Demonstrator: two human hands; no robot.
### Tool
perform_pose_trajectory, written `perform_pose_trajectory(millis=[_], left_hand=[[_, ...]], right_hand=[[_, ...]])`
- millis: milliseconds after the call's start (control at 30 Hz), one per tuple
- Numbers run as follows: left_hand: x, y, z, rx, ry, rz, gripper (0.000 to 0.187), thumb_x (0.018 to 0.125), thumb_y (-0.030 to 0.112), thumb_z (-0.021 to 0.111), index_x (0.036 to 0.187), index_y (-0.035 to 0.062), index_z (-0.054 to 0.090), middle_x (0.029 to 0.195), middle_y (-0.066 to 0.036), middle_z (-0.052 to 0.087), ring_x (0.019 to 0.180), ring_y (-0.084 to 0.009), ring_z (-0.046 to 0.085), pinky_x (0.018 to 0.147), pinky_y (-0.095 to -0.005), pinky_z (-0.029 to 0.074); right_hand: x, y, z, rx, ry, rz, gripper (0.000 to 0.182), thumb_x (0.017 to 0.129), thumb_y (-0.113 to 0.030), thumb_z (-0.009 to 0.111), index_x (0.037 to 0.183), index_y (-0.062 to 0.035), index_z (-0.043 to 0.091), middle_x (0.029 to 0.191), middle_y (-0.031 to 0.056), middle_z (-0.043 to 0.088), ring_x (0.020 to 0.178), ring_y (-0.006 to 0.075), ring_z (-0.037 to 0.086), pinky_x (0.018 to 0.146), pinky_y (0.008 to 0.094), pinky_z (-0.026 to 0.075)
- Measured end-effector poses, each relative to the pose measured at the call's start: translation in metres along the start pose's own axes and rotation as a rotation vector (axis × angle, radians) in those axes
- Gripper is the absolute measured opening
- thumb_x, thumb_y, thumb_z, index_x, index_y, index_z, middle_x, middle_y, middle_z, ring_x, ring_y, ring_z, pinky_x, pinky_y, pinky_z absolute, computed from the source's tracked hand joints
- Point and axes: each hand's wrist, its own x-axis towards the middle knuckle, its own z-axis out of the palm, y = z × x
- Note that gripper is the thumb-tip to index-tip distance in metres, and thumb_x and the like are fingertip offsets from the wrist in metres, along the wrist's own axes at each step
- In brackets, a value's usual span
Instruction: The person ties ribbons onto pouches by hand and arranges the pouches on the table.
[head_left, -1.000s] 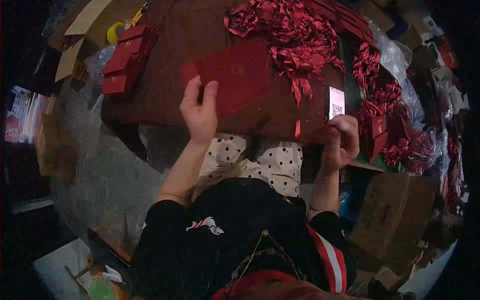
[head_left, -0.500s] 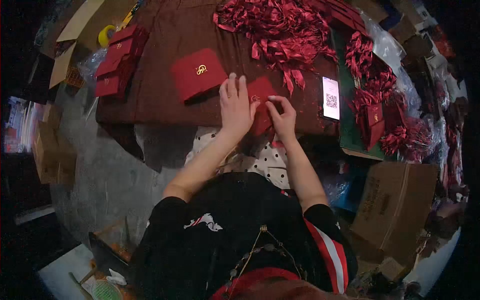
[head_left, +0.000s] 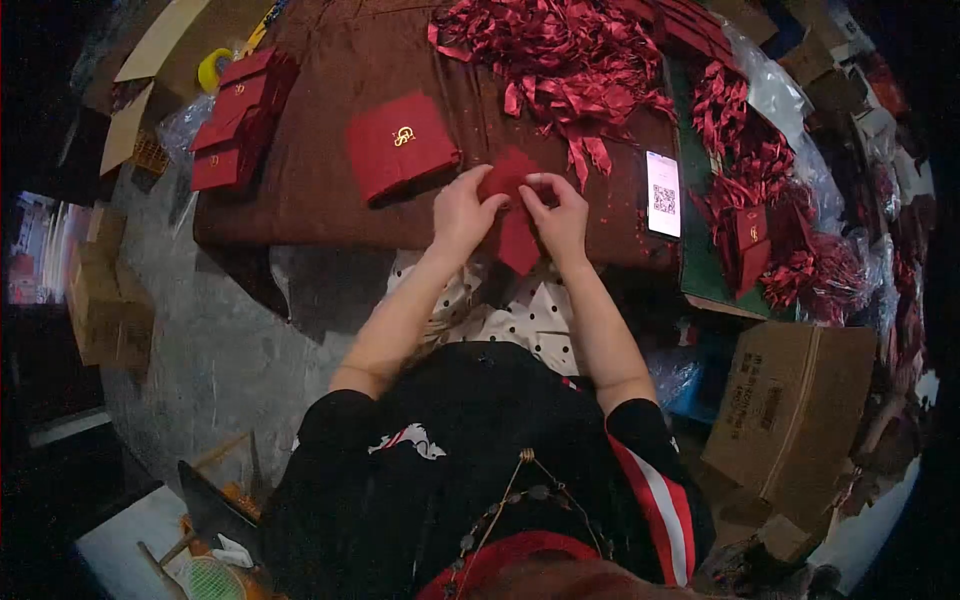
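A red envelope-like piece [head_left: 517,243] lies partly over the near edge of the cloth-covered table, its pointed flaps spread above and below my hands. My left hand [head_left: 462,217] has its thumb and fingers bent around the left edge of this piece. On the opposite side, my right hand [head_left: 562,222] pinches the right edge between thumb and fingertips. The fingers cover part of the piece's middle. Just left of my left hand rests a stack of red envelopes [head_left: 390,160], the top one bearing a gold monogram [head_left: 403,136].
Red ribbons [head_left: 570,75] lie heaped at the back of the brown tablecloth [head_left: 320,190]. A lit phone [head_left: 662,195] sits on the right. More red envelopes [head_left: 232,130] stand at the left edge. Cardboard boxes [head_left: 790,410] and a ribbon-filled green tray [head_left: 715,295] are on the right.
The gold mark on the held red piece no longer shows, and its pointed flaps are now spread. My left hand has turned, its fingers now bent inward. The stack has shifted slightly right.
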Motion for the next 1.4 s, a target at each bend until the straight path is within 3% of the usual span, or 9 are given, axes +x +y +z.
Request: perform_pose_trajectory(millis=[100,167,233,400,567,667,967,1167,1400], left_hand=[[-0.004,-0.017,0.009,-0.209,0.038,-0.051,0.051,0.076,0.024,0.080,0.121,0.0053,0.065,0.116,-0.019,0.068,0.108,-0.0349,0.065,0.089,-0.0439,0.052],[-0.006,-0.026,0.015,-0.302,0.069,-0.033,0.051,0.075,0.018,0.081,0.122,0.0051,0.065,0.115,-0.018,0.067,0.108,-0.0346,0.065,0.090,-0.0432,0.052],[-0.006,-0.032,0.016,-0.259,0.000,-0.045,0.053,0.083,0.014,0.079,0.130,0.0000,0.060,0.123,-0.015,0.065,0.113,-0.0265,0.065,0.095,-0.0373,0.052],[-0.013,-0.011,0.004,-0.264,-0.005,-0.027,0.052,0.082,0.013,0.079,0.129,-0.0003,0.060,0.119,-0.014,0.065,0.109,-0.0269,0.065,0.095,-0.0376,0.052],[-0.018,-0.004,0.009,-0.380,0.023,-0.043,0.048,0.077,0.009,0.080,0.121,-0.0038,0.064,0.112,-0.014,0.067,0.105,-0.0246,0.066,0.092,-0.0346,0.051],[-0.021,-0.007,0.016,-0.394,0.069,0.057,0.053,0.078,0.008,0.079,0.126,-0.0036,0.060,0.118,-0.015,0.064,0.106,-0.0238,0.064,0.093,-0.0345,0.050],[-0.030,0.013,0.005,-0.262,0.034,0.079,0.048,0.083,0.013,0.076,0.125,-0.0041,0.060,0.109,-0.015,0.063,0.106,-0.0298,0.062,0.091,-0.0378,0.048],[-0.026,0.000,0.015,-0.446,0.038,0.009,0.036,0.092,0.013,0.069,0.123,-0.0054,0.064,0.110,-0.013,0.065,0.105,-0.0206,0.062,0.093,-0.0305,0.046],[-0.023,0.012,0.001,-0.459,-0.054,-0.005,0.045,0.088,0.012,0.072,0.129,-0.0037,0.061,0.125,-0.019,0.064,0.117,-0.0265,0.061,0.099,-0.0349,0.047]], right_hand=[[0.009,-0.002,0.005,-0.091,-0.011,-0.173,0.017,0.083,-0.010,0.077,0.096,-0.0017,0.072,0.091,0.0066,0.073,0.081,0.0133,0.067,0.075,0.0280,0.053],[0.011,-0.008,0.003,-0.192,-0.009,-0.234,0.015,0.082,-0.011,0.077,0.094,-0.0032,0.073,0.091,0.0079,0.072,0.082,0.0183,0.069,0.076,0.0298,0.054],[0.013,-0.011,0.001,-0.272,-0.065,-0.263,0.016,0.082,-0.014,0.075,0.095,-0.0055,0.071,0.094,0.0109,0.070,0.089,0.0286,0.069,0.078,0.0375,0.055],[0.011,-0.023,0.001,-0.290,-0.072,-0.411,0.012,0.079,-0.010,0.072,0.090,-0.0052,0.068,0.087,0.0112,0.066,0.085,0.0318,0.066,0.076,0.0410,0.052],[0.008,-0.026,-0.001,-0.296,-0.090,-0.424,0.012,0.079,-0.008,0.071,0.089,-0.0041,0.067,0.087,0.0114,0.065,0.084,0.0318,0.065,0.075,0.0413,0.052],[0.007,-0.027,-0.003,-0.358,-0.085,-0.464,0.013,0.080,-0.010,0.073,0.090,-0.0041,0.068,0.087,0.0112,0.068,0.083,0.0294,0.067,0.074,0.0379,0.054],[0.001,-0.039,-0.007,-0.262,-0.096,-0.248,0.011,0.080,-0.011,0.070,0.089,-0.0033,0.069,0.086,0.0136,0.066,0.082,0.0337,0.066,0.074,0.0408,0.053],[0.005,-0.034,-0.011,-0.281,-0.059,-0.277,0.012,0.081,-0.012,0.072,0.090,-0.0040,0.070,0.086,0.0135,0.066,0.082,0.0333,0.066,0.073,0.0404,0.053],[0.004,-0.029,-0.008,-0.339,-0.065,-0.423,0.012,0.083,-0.009,0.071,0.093,-0.0040,0.066,0.089,0.0120,0.064,0.086,0.0331,0.064,0.074,0.0433,0.051]])
